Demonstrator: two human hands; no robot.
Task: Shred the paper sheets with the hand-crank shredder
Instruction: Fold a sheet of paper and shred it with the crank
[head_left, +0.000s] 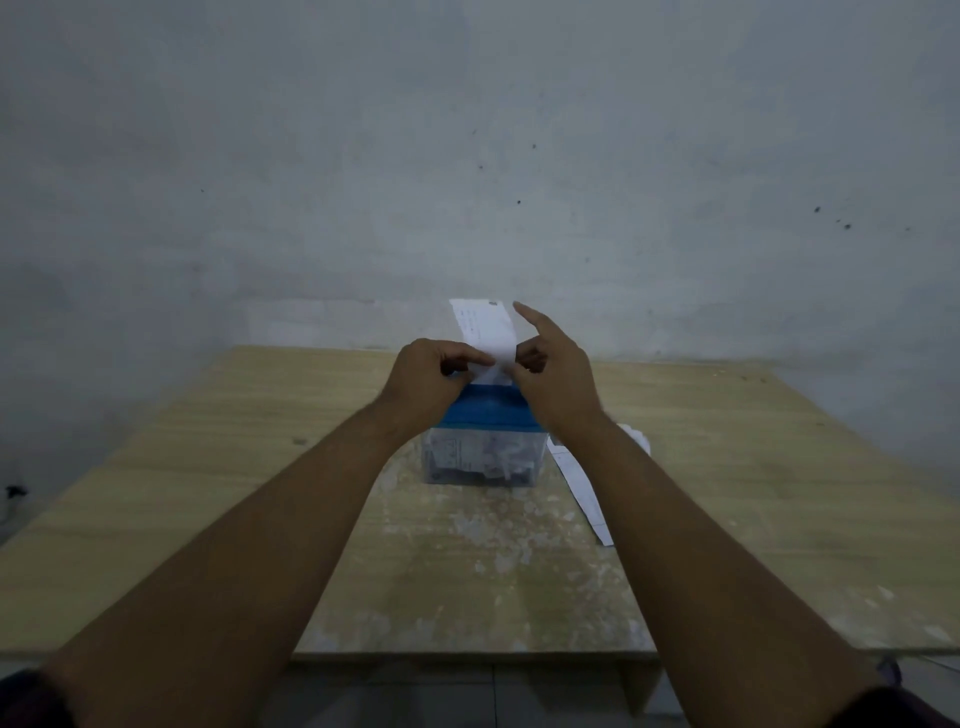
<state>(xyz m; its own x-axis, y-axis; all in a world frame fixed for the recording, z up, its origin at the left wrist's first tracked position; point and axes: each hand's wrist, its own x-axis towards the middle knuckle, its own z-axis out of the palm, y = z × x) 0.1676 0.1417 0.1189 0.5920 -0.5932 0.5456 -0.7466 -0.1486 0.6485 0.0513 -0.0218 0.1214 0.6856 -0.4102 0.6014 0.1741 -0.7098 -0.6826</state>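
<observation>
Standing between both hands (488, 379), paper sheet (485, 327) pinched above shredder (488, 415).

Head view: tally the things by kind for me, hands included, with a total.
Shredder: 1
Paper sheet, pinched over it: 1
Paper strip lying beside it, partly behind the forearm: 1
Hands: 2, left hand and right hand
Total: 5

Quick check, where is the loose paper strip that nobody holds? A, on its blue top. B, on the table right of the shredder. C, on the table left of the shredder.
B: the loose paper strip lies on the table right of the shredder, while the left hand and right hand pinch a sheet above it.
</observation>
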